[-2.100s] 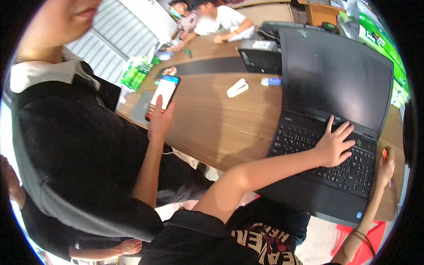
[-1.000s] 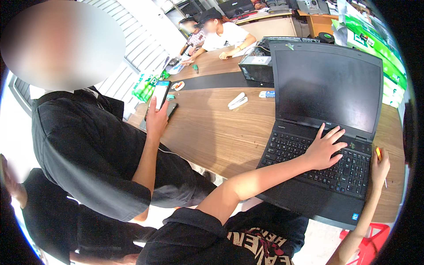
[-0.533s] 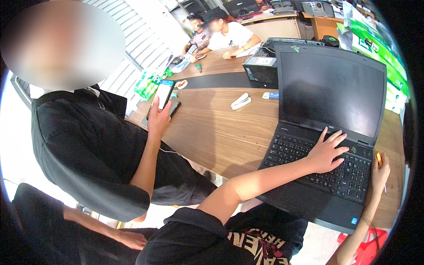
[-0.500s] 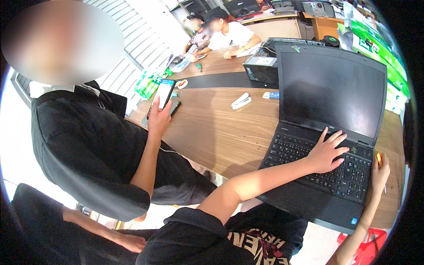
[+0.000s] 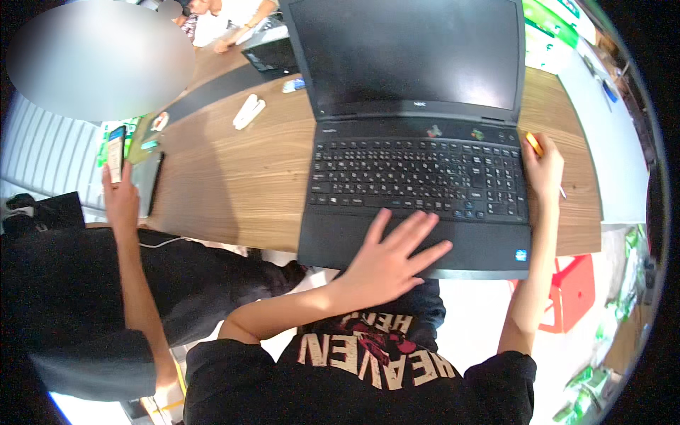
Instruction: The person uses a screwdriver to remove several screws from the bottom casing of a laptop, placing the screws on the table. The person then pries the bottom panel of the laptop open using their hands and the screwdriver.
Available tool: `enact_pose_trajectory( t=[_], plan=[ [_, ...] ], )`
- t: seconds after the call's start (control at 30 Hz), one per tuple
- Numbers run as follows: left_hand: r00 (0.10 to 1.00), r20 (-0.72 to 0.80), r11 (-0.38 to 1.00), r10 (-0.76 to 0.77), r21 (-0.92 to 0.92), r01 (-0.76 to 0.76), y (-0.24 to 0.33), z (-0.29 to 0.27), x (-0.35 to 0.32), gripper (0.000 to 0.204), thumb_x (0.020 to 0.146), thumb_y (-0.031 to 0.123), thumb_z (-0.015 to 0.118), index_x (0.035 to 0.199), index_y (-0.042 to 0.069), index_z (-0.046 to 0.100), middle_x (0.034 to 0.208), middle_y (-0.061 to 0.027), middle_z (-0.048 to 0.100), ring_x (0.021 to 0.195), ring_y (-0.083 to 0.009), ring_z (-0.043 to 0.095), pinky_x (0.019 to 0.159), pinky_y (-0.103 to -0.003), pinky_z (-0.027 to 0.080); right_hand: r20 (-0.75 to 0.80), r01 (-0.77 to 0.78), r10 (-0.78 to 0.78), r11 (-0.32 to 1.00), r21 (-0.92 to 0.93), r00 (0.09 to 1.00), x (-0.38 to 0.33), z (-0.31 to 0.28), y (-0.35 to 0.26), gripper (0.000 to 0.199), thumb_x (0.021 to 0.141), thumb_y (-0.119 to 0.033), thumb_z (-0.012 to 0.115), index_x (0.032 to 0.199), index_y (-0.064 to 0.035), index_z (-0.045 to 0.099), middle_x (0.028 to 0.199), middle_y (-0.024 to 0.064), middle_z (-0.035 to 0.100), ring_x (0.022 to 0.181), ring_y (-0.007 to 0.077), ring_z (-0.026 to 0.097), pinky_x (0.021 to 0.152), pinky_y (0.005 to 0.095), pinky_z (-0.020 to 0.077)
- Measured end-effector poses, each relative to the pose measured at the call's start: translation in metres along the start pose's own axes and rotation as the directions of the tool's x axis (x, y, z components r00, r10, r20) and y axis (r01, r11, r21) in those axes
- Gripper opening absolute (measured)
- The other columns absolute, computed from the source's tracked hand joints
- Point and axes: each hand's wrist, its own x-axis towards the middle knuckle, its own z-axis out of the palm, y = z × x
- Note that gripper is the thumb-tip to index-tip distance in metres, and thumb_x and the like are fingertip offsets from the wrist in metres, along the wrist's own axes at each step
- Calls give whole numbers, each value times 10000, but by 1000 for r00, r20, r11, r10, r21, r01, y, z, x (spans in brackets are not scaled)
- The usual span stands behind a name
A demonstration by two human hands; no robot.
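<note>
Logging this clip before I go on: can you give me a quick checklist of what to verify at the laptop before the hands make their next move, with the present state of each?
1. Laptop lid open, keyboard exposed: ok.
2. Screen showing anything: not ok, it is dark.
3. Left hand placed: ok, it lies flat with fingers spread on the palm rest below the keys.
4. Right hand free: not ok, it holds a thin orange pen-like tool at the laptop's right edge.
5. Laptop fully supported on the wooden table: cannot tell, its front edge lies at the table's near edge.
6. Neighbouring person's hand away from the laptop: ok, it holds a phone far left.
</note>
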Motion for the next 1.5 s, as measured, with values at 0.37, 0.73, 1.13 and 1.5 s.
enact_pose_trajectory(
  t=[0.37,0.73,1.13,1.5],
  plan=[
    [986,-67,965,-151,205,162,-16,6,-29,1002,625,212,846,1478,394,354,1562,-162,223,1419,-387,243,1063,-663,244,-118,-168,153,977,-129,981,3,-18,-10,199,941,-311,609,962,-126,681,773,109,678,747,296,675,646,350,494],
    [973,-130,971,-189,122,204,-14,3,-33,988,609,289,853,1468,390,376,1559,-138,266,1410,-347,297,1078,-625,265,-151,539,-600,783,-310,785,133,-33,-151,541,890,-154,592,1400,-251,439,1409,19,495,1272,213,498,1010,606,290],
    [963,-235,990,-129,29,140,-22,11,-35,844,673,516,759,1434,310,458,1492,-108,379,1368,-287,364,1081,-590,280,-72,536,-570,803,-263,819,193,7,-182,433,955,-370,540,1347,-190,504,1284,53,573,1260,265,503,998,660,334],
    [704,-708,915,56,319,248,-23,52,-32,770,766,595,668,1456,398,389,1576,13,238,1466,-230,182,1061,-723,195,-186,624,-696,709,-327,694,115,-85,-195,257,936,-197,616,1157,-66,621,1070,175,655,1004,366,630,854,384,494]
  ],
)
